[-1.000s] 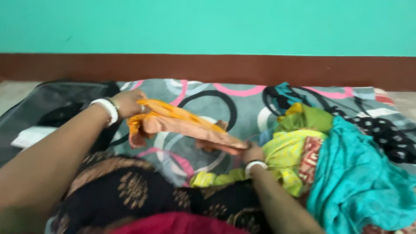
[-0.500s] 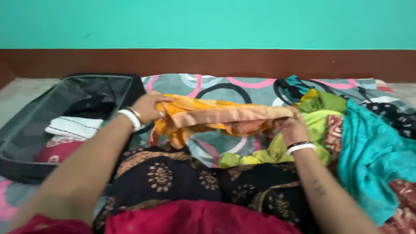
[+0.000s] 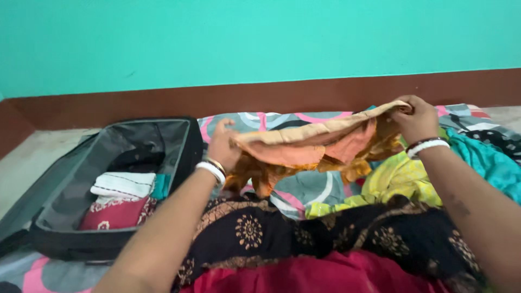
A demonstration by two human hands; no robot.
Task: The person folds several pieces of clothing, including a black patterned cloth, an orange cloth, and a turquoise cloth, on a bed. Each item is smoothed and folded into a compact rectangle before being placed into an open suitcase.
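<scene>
Orange cloth (image 3: 320, 144) stretched between both hands, held up off the patterned bedsheet (image 3: 293, 190). Left hand (image 3: 223, 145) pinches its 9 o'clock end, right hand (image 3: 417, 118) grips the 2 o'clock end — cloth sags between them. Open grey suitcase (image 3: 65, 190) at 9 o'clock with folded clothes (image 3: 124, 184) inside; yellow-green and teal garments (image 3: 401, 176) heaped at 3 o'clock.

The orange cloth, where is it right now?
The orange cloth is held up mid-frame between the left hand and right hand, above the patterned bedsheet, right of the open suitcase.
</scene>
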